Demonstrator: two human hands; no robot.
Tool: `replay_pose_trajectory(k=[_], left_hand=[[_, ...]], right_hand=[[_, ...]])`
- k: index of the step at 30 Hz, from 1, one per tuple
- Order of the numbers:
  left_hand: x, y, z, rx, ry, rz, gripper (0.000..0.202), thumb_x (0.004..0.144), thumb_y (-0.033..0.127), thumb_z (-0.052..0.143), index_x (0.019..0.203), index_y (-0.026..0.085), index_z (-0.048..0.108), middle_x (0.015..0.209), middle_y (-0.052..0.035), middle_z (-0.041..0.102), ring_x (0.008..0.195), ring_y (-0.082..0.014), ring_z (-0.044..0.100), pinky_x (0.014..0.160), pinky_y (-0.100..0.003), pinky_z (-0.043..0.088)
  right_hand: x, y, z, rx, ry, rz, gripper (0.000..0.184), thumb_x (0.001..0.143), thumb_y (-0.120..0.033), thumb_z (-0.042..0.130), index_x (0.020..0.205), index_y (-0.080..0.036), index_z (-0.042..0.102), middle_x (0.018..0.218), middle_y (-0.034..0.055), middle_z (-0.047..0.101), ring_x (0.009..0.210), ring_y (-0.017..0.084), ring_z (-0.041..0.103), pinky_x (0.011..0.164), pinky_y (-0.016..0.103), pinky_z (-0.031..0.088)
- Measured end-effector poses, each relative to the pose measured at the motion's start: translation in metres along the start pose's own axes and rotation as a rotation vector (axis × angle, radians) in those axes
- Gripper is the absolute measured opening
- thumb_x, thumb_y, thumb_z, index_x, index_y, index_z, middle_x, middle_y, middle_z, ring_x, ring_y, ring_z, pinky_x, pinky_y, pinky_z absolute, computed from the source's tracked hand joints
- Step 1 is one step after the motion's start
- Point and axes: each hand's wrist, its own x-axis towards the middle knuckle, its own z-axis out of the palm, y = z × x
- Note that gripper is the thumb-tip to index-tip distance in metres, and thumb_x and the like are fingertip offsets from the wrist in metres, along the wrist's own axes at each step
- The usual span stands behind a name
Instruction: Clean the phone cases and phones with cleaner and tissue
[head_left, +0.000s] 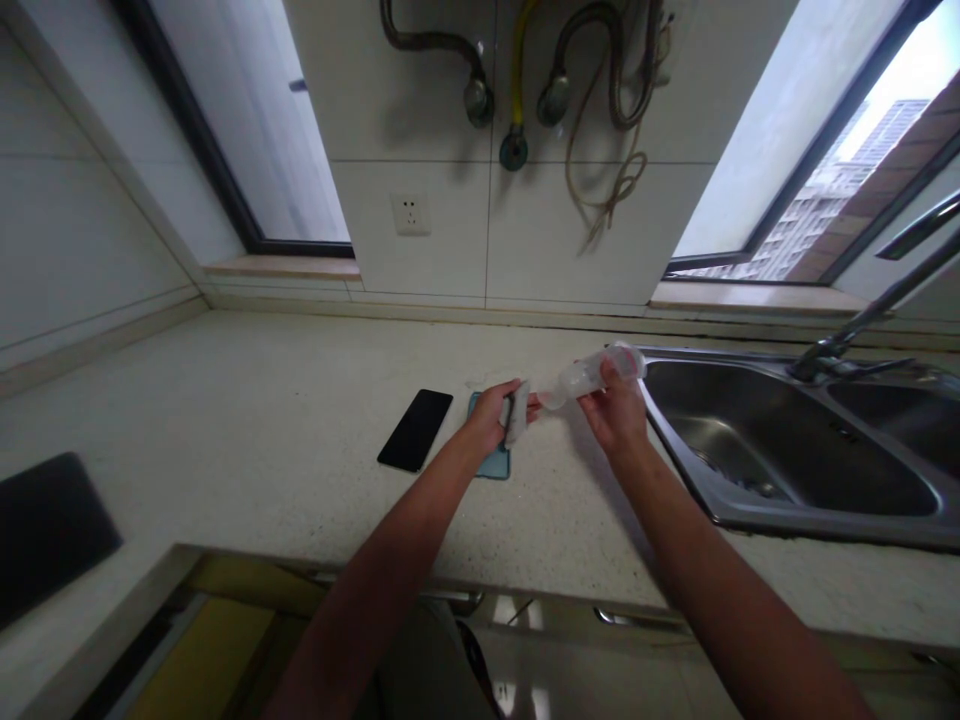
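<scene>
Fingers of the left hand clenched around a narrow grey-white strip, with a small dark patch along its side, the material too blurred to tell. Fingers of the right hand wrapped around a clear plastic bottle, part of it hidden behind those fingers. Bottle and strip both held in the air above the counter, the bottle's narrow tip just beside the left hand's fingers, its pale pinkish end near the sink rim.

Beneath the left hand, one flat teal rectangular object, partly covered and impossible to identify. Just beside it, one black glossy smartphone, lying on a speckled cream stone countertop. To the right, one stainless steel sink with two basins, and one metal faucet, cut off by the frame's edge. At far left, one dark rectangular slab, unidentifiable, also running toward the frame's edge.

Higher up, one white wall socket on a tiled wall, and a tangle of yellow and brown hoses, their exact number hard to count. On either side, two windows, with tower blocks visible through the right one.
</scene>
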Motion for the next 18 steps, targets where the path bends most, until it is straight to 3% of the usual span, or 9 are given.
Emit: replay_pose_trajectory(k=[5, 9, 13, 18], left_hand=[[-0.008, 0.003, 0.008, -0.075, -0.027, 0.011, 0.026, 0.094, 0.028, 0.046, 0.093, 0.009, 0.064, 0.102, -0.0223, 0.073, 0.097, -0.026, 0.071, 0.087, -0.037, 0.057], [-0.008, 0.005, 0.009, -0.152, -0.006, 0.04, 0.02, 0.093, 0.025, 0.048, 0.09, 0.011, 0.062, 0.108, -0.0216, 0.071, 0.099, -0.0259, 0.071, 0.09, -0.04, 0.056], [-0.006, 0.004, 0.007, -0.194, 0.001, 0.035, 0.017, 0.093, 0.023, 0.047, 0.09, 0.013, 0.061, 0.102, -0.0188, 0.072, 0.1, -0.0252, 0.071, 0.089, -0.041, 0.057], [-0.003, -0.001, 0.007, -0.264, -0.008, 0.085, 0.01, 0.09, 0.021, 0.052, 0.086, 0.016, 0.06, 0.093, -0.0142, 0.073, 0.1, -0.0262, 0.07, 0.09, -0.044, 0.056]], right_hand=[[-0.011, 0.005, 0.008, -0.122, -0.045, -0.167, 0.044, 0.066, -0.015, 0.082, 0.104, -0.026, 0.061, 0.086, -0.0059, 0.071, 0.073, 0.01, 0.068, 0.061, 0.019, 0.056], [-0.018, 0.014, 0.011, -0.186, -0.143, -0.262, 0.047, 0.062, -0.013, 0.084, 0.101, -0.024, 0.06, 0.089, -0.0057, 0.07, 0.078, 0.009, 0.067, 0.071, 0.019, 0.056], [-0.026, 0.019, 0.011, -0.254, -0.168, -0.227, 0.055, 0.055, -0.006, 0.086, 0.101, -0.024, 0.06, 0.095, -0.005, 0.07, 0.086, 0.009, 0.066, 0.082, 0.02, 0.054], [-0.029, 0.021, 0.009, -0.358, -0.219, -0.231, 0.054, 0.058, -0.011, 0.086, 0.104, -0.021, 0.059, 0.102, 0.0005, 0.069, 0.093, 0.012, 0.066, 0.09, 0.027, 0.053]])
